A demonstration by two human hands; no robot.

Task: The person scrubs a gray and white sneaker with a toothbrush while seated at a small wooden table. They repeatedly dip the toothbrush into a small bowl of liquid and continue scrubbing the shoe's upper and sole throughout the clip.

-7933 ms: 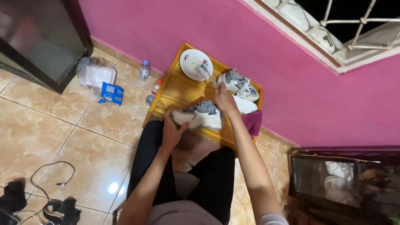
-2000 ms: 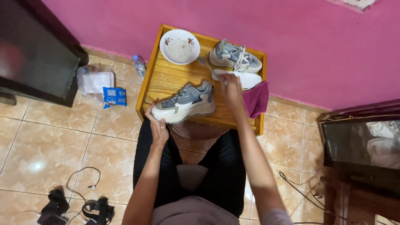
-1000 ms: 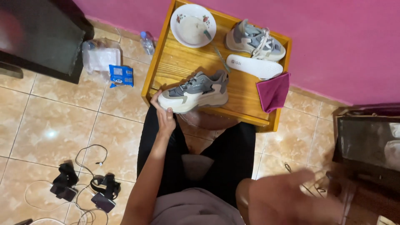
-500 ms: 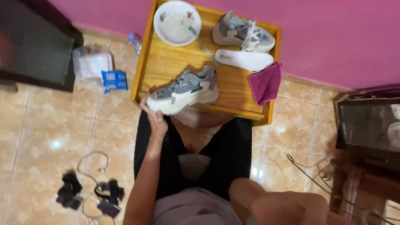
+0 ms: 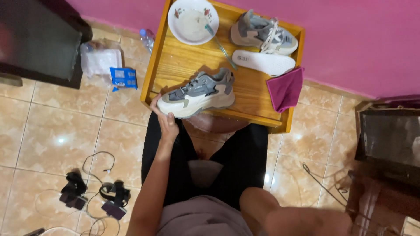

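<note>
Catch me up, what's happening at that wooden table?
A seated person holds the toe of a grey and cream sneaker with the left hand, at the near edge of a low wooden table. The right hand is out of view; only that arm shows, low in the frame. On the table lie a second sneaker, a white insole, a magenta cloth and a white bowl with a toothbrush leaning out of it. Cables and chargers lie on the tiled floor.

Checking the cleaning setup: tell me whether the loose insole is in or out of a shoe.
Out. The white insole lies flat on the wooden table, beside the far shoe.
</note>
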